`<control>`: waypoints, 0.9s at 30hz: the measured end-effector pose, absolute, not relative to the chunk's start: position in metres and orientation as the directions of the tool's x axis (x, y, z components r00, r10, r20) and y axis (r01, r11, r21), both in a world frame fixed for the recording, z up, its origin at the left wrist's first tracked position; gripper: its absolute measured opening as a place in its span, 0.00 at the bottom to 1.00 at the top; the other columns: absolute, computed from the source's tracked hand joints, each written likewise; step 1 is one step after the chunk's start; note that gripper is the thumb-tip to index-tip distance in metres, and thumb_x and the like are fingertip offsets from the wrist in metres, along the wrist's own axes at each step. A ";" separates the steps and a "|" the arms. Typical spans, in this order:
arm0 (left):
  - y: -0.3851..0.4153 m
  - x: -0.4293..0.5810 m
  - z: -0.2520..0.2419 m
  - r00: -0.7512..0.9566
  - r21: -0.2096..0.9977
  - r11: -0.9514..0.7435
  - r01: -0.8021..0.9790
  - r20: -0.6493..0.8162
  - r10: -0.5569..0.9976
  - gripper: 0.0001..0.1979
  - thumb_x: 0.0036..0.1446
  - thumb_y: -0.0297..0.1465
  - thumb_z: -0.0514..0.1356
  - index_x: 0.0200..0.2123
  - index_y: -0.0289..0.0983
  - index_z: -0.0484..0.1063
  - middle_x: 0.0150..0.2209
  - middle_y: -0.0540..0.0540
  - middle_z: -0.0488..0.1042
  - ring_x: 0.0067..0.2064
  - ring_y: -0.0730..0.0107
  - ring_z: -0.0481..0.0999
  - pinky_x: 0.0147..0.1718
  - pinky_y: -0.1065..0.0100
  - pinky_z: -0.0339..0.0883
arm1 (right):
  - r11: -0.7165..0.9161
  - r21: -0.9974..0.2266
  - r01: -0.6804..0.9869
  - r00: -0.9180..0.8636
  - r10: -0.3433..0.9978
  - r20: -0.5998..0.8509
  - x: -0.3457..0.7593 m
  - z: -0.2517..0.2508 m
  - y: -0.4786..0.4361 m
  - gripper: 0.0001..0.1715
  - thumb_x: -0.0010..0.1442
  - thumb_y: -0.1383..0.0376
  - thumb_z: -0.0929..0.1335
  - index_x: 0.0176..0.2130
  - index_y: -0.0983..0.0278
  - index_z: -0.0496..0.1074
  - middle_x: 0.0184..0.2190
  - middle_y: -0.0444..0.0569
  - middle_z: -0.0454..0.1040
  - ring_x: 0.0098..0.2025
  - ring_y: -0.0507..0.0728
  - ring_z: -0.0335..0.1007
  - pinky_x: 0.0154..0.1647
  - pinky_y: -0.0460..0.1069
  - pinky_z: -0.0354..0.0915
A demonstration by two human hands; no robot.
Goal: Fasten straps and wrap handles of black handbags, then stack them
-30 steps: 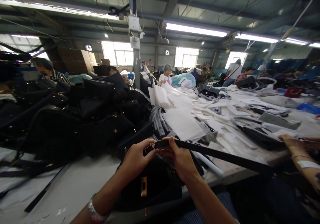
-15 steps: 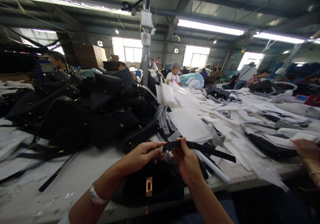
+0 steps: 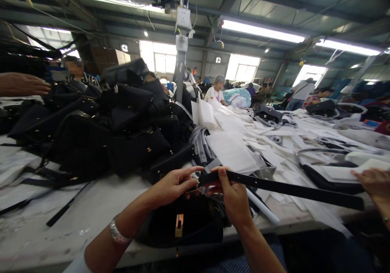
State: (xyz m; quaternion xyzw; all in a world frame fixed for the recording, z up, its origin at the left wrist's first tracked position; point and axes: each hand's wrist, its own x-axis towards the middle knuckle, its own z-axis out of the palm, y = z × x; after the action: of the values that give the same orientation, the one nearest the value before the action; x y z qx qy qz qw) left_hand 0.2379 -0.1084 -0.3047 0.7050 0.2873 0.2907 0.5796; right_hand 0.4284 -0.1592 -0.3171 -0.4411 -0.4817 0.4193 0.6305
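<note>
A long black strap (image 3: 292, 189) with small holes runs out to the right from between my hands. My right hand (image 3: 234, 198) pinches it, thumb on top, near its left end. My left hand (image 3: 175, 185) is closed at that same end, around a small metal piece that is too small to make out clearly. Below both hands a black handbag (image 3: 198, 228) lies at the table's near edge, its gold clasp plate (image 3: 179, 225) facing me. The fingers of my left hand partly cover where the strap meets the metal piece.
Black handbags (image 3: 134, 143) are heaped at the left. White foam sheets (image 3: 231, 151) cover the table's middle and right. A co-worker's hand (image 3: 373, 183) rests on a padded bag at the right; another person's hand (image 3: 24, 84) reaches in at far left. A pillar (image 3: 180, 74) rises beyond.
More of the strap now extends to the right of my right hand. At far left, another person's hand has come into view, and a black bag has appeared raised on top of the heap.
</note>
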 end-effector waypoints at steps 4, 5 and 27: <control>-0.108 0.238 -0.305 0.652 0.980 -0.183 0.071 0.093 0.753 0.29 0.62 0.41 0.60 0.64 0.40 0.63 0.34 0.48 0.74 0.35 0.67 0.76 0.31 0.70 0.71 | 0.269 -0.960 -0.077 0.157 0.954 0.254 0.425 -0.316 -0.161 0.21 0.65 0.47 0.65 0.40 0.61 0.72 0.31 0.48 0.79 0.28 0.59 0.78 0.24 0.50 0.75; -0.108 0.237 -0.305 0.650 0.978 -0.191 0.084 0.091 0.754 0.29 0.62 0.41 0.60 0.64 0.40 0.63 0.34 0.49 0.74 0.34 0.67 0.76 0.31 0.70 0.71 | 0.277 -0.959 -0.067 0.155 0.952 0.264 0.425 -0.316 -0.162 0.20 0.65 0.47 0.65 0.40 0.61 0.72 0.31 0.47 0.79 0.28 0.59 0.78 0.25 0.50 0.75; -0.115 0.209 -0.286 0.641 0.917 -0.369 0.150 0.194 0.743 0.24 0.54 0.30 0.68 0.54 0.42 0.67 0.45 0.48 0.77 0.49 0.63 0.75 0.49 0.66 0.65 | 0.247 -0.765 -0.595 0.142 0.969 0.202 0.469 -0.262 -0.159 0.10 0.56 0.59 0.75 0.38 0.61 0.79 0.42 0.46 0.76 0.22 0.43 0.56 0.18 0.37 0.60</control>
State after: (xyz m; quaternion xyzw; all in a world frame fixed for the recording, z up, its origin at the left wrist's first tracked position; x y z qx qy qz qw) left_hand 0.2094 -0.1147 -0.2859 0.7677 0.2905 0.3084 0.4807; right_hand 0.4694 -0.1592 -0.2622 -0.2663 -0.3512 0.5527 0.7073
